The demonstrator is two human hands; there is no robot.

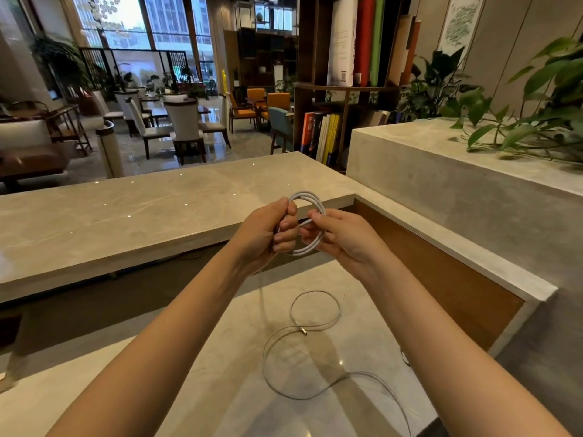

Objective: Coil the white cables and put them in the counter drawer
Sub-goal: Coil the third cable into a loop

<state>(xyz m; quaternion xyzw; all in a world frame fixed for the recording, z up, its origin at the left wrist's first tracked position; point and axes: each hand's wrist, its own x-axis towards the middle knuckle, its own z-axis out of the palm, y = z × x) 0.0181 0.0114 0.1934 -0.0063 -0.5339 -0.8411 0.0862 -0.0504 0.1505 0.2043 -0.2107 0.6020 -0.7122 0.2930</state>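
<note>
I hold a coiled white cable (310,199) up in front of me, above the lower counter. My left hand (268,230) is closed around the left side of the coil. On the coil's right side, my right hand (342,236) pinches a strand between thumb and fingers. A second white cable (295,357) lies loose in wide loops on the lower counter (220,373) beneath my arms, its metal plug (303,330) near the middle. No drawer shows in this view.
A raised marble counter top (142,209) runs across ahead. To the right stands a grey ledge (457,171) with leafy plants (536,115) and a wood-faced panel (441,272) below it. Bookshelves (347,74) and chairs (186,127) stand beyond.
</note>
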